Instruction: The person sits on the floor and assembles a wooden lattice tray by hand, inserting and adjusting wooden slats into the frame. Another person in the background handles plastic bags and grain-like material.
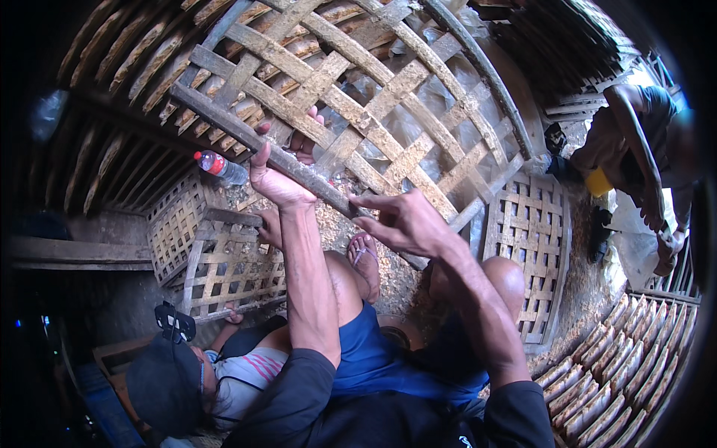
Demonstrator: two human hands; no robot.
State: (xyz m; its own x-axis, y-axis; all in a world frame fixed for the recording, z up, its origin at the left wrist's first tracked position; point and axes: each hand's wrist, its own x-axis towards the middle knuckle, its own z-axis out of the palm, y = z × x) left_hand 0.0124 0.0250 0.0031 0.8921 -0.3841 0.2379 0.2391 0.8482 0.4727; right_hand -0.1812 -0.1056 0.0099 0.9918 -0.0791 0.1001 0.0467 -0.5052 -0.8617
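Note:
A large woven bamboo tray [358, 112], framed with dark bars, is raised at a tilt before me. My left hand [287, 175] is wrapped round its lower bar, and some of its fingers show behind the lattice. Against the same bar, further right, lies my right hand [414, 224]; its index finger and thumb point left and are apart, while the other fingers are partly curled. Crumbly pale bits cling to the strips. Beneath the tray, a sandalled foot [364, 261] rests on floor strewn with shavings.
Close on my left sits a person in a dark cap [168, 381], near another lattice tray [239, 269]. A red-capped bottle [222, 168] lies beyond. One more tray [526, 254] is at right, with a stacked rack [620, 366] below and another person [635, 142] bending over.

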